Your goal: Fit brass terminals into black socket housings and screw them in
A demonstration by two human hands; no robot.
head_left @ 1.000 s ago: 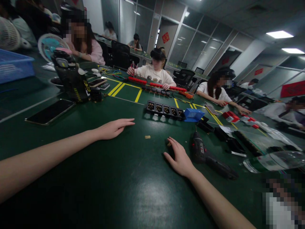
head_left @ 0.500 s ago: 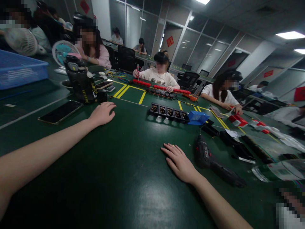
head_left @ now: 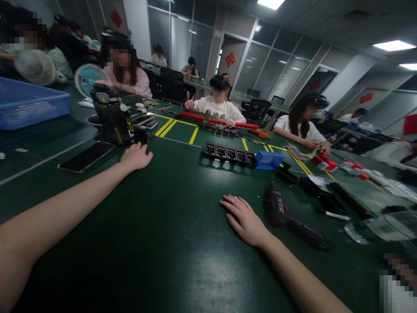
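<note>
My left hand (head_left: 136,156) is palm down on the green table (head_left: 156,234), fingers stretched out and thumb apart. Its fingertips are close to a small black block (head_left: 140,135) beside a black bottle (head_left: 112,117); whether they touch it I cannot tell. A dark phone (head_left: 86,156) lies left of this hand. My right hand (head_left: 246,219) rests flat on the table, fingers spread, holding nothing. Just right of it lies a black power screwdriver (head_left: 276,206). Beyond both hands stands a row of black boxes (head_left: 230,154) with brass-coloured parts inside, against a blue bin (head_left: 269,161).
A blue basket (head_left: 32,106) and a fan (head_left: 89,80) are at the left. Black trays (head_left: 322,198) and a clear bottle (head_left: 381,228) lie at the right. Across the table a person handles a red strip (head_left: 228,123); another person holds something near a red box (head_left: 324,163).
My left hand has shifted slightly left, nearer the small black block. The right hand stays where it was. The person across the table has lowered the hand that held a pen-like tool.
</note>
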